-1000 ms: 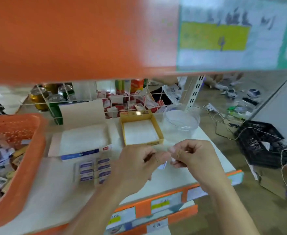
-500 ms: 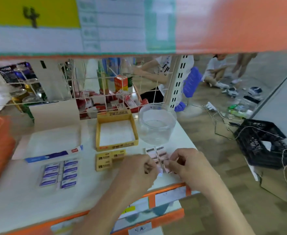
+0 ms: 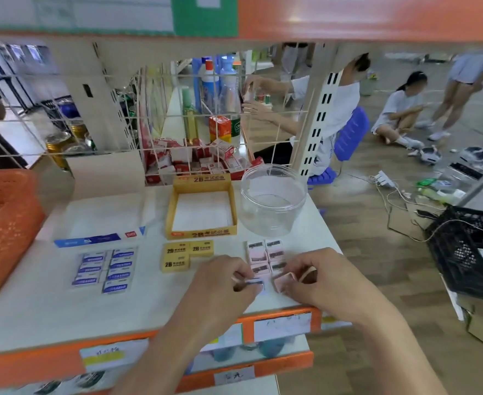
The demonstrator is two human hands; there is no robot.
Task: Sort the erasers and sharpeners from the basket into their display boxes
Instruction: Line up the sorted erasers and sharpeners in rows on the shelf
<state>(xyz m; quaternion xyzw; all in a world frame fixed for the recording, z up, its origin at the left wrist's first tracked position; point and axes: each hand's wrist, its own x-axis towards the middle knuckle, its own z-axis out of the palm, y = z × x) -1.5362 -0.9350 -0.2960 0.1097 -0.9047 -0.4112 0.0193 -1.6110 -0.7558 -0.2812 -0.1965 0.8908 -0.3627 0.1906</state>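
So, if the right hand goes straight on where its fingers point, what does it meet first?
Probably the blue-edged piece that the left hand pinches: the right hand, pinching a pink piece, points leftward at it, just apart. Depth is unclear.

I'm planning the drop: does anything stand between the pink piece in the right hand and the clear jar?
Yes: rows of other pink pieces lie between the right hand, which pinches the pink piece, and the clear jar.

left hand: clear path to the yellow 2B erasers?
Probably yes. The left hand sits beside the yellow 2B erasers, only bare shelf between. But its fingers pinch a small blue-edged piece, so it would have to set that down first.
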